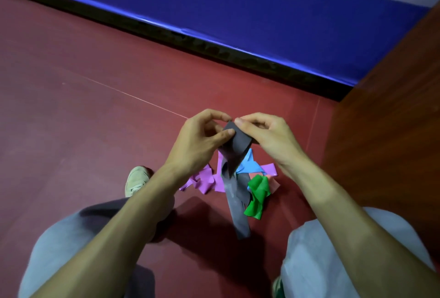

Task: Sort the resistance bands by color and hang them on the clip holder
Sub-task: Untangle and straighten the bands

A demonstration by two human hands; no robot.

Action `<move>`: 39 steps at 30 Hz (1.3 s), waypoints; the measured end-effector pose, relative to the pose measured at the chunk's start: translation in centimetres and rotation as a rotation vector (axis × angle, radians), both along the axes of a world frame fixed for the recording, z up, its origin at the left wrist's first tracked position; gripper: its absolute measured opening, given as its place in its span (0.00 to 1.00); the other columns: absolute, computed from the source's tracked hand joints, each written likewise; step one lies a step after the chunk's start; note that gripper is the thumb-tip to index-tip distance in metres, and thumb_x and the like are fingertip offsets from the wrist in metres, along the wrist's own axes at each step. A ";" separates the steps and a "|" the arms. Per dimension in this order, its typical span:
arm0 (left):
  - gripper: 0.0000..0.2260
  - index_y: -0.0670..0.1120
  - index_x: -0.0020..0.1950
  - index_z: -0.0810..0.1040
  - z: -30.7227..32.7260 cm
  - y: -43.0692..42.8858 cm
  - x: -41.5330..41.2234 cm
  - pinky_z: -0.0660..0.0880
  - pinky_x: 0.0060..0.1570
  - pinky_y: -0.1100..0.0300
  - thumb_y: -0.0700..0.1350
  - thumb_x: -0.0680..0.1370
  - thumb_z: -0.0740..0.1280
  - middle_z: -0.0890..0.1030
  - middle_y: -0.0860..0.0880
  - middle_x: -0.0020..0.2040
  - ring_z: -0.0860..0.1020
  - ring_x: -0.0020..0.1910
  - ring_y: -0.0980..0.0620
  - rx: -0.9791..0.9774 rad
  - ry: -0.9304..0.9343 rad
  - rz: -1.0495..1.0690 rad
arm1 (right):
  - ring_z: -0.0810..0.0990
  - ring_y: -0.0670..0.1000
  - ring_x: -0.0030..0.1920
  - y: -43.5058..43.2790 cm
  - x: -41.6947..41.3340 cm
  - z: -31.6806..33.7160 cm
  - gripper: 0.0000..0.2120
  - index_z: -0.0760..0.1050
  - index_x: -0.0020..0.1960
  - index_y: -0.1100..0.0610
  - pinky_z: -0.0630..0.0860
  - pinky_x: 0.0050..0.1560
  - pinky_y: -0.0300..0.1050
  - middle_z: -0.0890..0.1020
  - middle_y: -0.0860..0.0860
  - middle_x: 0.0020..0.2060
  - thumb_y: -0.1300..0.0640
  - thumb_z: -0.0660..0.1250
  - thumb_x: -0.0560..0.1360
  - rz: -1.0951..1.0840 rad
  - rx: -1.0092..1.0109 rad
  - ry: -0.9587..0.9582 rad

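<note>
I hold the top end of a dark grey resistance band [239, 141] above the floor. My left hand [202, 138] pinches its left edge between thumb and fingers, and my right hand [266, 138] pinches its upper right corner. The band hangs down, its tail [239, 212] trailing over a pile on the red floor. The pile holds purple bands [204, 179], a light blue band [248, 164], a green band [258, 196] and a reddish band [273, 184]. No clip holder is in view.
I squat over the pile, grey-trousered knees [71, 238] at both lower corners and a beige shoe [137, 179] left of the bands. A wooden panel [385, 130] rises on the right. A blue padded barrier [262, 11] with a black base runs across the back.
</note>
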State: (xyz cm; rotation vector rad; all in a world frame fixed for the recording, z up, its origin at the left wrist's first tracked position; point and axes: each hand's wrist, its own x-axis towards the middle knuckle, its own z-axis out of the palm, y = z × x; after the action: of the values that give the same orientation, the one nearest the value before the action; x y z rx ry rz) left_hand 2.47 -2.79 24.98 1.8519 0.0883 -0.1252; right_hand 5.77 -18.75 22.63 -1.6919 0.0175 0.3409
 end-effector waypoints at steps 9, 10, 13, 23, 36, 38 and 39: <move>0.11 0.48 0.55 0.77 -0.9 1.0 0.3 0.77 0.46 0.50 0.40 0.74 0.72 0.83 0.45 0.38 0.81 0.38 0.49 0.124 0.039 0.013 | 0.80 0.43 0.38 -0.2 0.9 0.3 0.11 0.80 0.42 0.52 0.77 0.43 0.35 0.83 0.49 0.37 0.68 0.73 0.69 -0.004 -0.013 -0.048; 0.12 0.48 0.56 0.76 -0.9 1.1 0.4 0.77 0.46 0.51 0.39 0.74 0.71 0.83 0.47 0.38 0.80 0.38 0.51 0.121 0.051 0.010 | 0.79 0.41 0.36 -0.2 1.0 0.4 0.12 0.80 0.41 0.52 0.77 0.41 0.34 0.83 0.48 0.36 0.69 0.73 0.69 -0.016 -0.007 -0.077; 0.11 0.48 0.57 0.75 -0.9 1.0 0.5 0.77 0.47 0.52 0.39 0.76 0.69 0.83 0.46 0.42 0.81 0.41 0.50 0.147 0.109 -0.049 | 0.80 0.40 0.35 -0.1 1.1 0.9 0.14 0.80 0.41 0.51 0.76 0.39 0.33 0.83 0.44 0.35 0.70 0.73 0.68 -0.035 0.004 -0.168; 0.10 0.47 0.57 0.74 -2.3 1.3 0.2 0.75 0.43 0.56 0.41 0.77 0.66 0.81 0.53 0.40 0.79 0.41 0.49 0.512 0.246 -0.312 | 0.81 0.38 0.39 -1.1 1.3 2.1 0.15 0.79 0.42 0.51 0.76 0.43 0.33 0.83 0.40 0.34 0.71 0.72 0.69 -0.217 0.098 -0.315; 0.36 0.50 0.77 0.55 -2.6 0.6 0.9 0.61 0.65 0.67 0.39 0.75 0.71 0.63 0.52 0.75 0.63 0.72 0.56 0.328 0.101 -0.203 | 0.81 0.37 0.40 -1.1 0.9 2.6 0.16 0.80 0.42 0.48 0.75 0.45 0.31 0.83 0.35 0.35 0.70 0.72 0.69 -0.010 -0.006 -0.408; 0.35 0.50 0.77 0.58 -2.4 0.5 1.0 0.61 0.67 0.66 0.40 0.74 0.71 0.65 0.53 0.74 0.64 0.72 0.58 0.326 0.043 -0.203 | 0.81 0.37 0.40 -1.2 0.9 2.6 0.16 0.80 0.42 0.50 0.74 0.44 0.30 0.83 0.35 0.35 0.71 0.72 0.68 -0.006 0.012 -0.411; 0.32 0.50 0.75 0.62 -2.2 0.4 1.0 0.63 0.66 0.66 0.40 0.74 0.71 0.69 0.53 0.72 0.67 0.70 0.58 0.311 0.009 -0.193 | 0.81 0.37 0.40 -1.2 0.9 2.5 0.15 0.80 0.43 0.50 0.74 0.44 0.30 0.83 0.35 0.35 0.71 0.72 0.68 -0.008 0.007 -0.415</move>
State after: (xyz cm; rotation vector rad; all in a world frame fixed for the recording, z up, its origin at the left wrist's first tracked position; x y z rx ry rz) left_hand 3.46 -2.35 22.76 2.1690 -0.0692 -0.2671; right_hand 6.65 -19.94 25.14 -1.7271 -0.2822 -0.0207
